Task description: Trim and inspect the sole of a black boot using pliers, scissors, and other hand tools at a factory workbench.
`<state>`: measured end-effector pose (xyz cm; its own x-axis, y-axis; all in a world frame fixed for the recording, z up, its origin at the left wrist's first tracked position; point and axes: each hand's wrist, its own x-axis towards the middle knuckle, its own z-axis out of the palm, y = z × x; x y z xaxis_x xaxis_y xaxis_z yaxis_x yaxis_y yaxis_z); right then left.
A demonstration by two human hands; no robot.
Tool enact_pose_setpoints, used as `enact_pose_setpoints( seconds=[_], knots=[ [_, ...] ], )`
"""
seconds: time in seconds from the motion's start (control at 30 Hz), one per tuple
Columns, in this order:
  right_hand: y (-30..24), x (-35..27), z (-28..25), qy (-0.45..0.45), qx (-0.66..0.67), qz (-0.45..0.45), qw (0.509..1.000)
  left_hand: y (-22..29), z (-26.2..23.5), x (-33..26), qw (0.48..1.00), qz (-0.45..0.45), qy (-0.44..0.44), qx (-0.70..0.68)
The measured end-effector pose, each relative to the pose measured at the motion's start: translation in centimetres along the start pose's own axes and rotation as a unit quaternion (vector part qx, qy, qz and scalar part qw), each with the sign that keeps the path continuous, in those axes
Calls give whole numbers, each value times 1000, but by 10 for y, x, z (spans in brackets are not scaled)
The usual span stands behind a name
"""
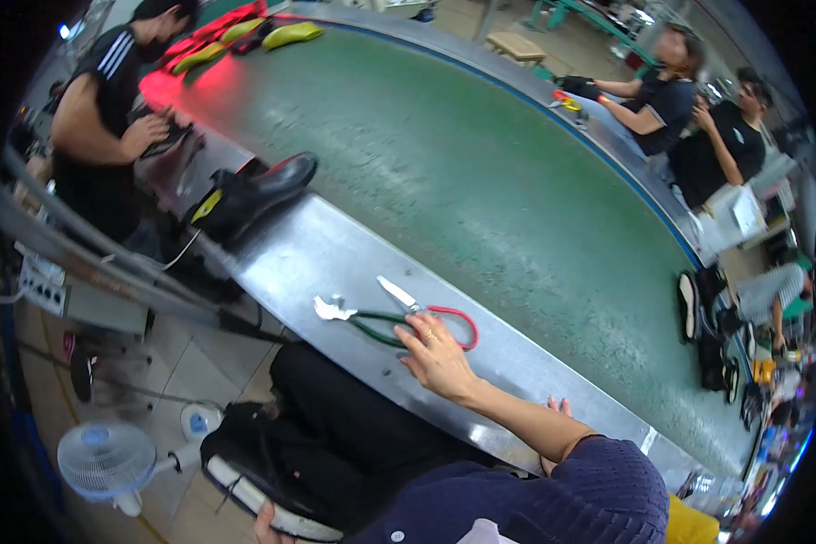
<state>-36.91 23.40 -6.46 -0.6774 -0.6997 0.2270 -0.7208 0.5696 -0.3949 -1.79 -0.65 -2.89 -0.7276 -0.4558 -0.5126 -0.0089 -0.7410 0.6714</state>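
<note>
Resting over tool handles on the metal ledge, my right hand [440, 358] has its fingers stretched out and its thumb apart. Beneath its fingertips run the green handles of pliers [334, 309], whose silver jaws point left. Scissors [397, 293] with red handle loops lie just beyond, partly hidden by the same hand. Down in my lap is a black shoe [263, 500] with a white sole edge. My left hand [270, 528] grips that shoe at the picture's lower edge; most of the hand is cut off.
A green conveyor belt [462, 172] stretches beyond the ledge [290, 254]. A black boot [254, 192] lies at the ledge's left. Co-workers stand far left and sit far right. More shoes [689, 308] line the right. A fan [107, 461] stands low left. Fingers [560, 407] show behind my right forearm.
</note>
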Motion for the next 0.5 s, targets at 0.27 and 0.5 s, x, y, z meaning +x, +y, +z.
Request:
enact_pose_setpoints(
  seconds=[0.27, 0.5],
  knots=[
    [-8, 61, 31, -23, 22, 21, 999, 3, 38, 47, 989, -39, 130, -54],
    [-29, 82, 30, -13, 90, 30, 995, 13, 8, 0, 997, 7, 73, 34]
  ],
)
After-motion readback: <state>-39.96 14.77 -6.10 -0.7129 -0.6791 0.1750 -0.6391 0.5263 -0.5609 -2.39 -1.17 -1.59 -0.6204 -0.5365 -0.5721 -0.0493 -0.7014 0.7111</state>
